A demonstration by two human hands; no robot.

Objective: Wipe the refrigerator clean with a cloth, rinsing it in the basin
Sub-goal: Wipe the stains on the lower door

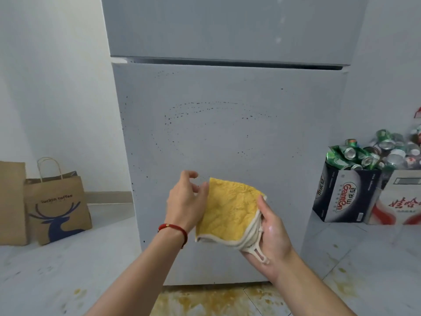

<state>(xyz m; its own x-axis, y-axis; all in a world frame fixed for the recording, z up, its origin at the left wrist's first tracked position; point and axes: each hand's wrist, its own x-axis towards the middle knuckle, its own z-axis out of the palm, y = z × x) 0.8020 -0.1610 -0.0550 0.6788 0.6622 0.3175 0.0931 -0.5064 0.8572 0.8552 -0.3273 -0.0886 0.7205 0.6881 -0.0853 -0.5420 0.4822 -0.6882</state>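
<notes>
Cloth: folded, yellow terry, cream-edged

Light was soft and even, kinda flat daylight with barely any shadows. The tall pale grey refrigerator bowed from the wide lens. The whole shot looked slightly soft, and the heap of crushed green and silver cans smeared toward the right edge.
</notes>
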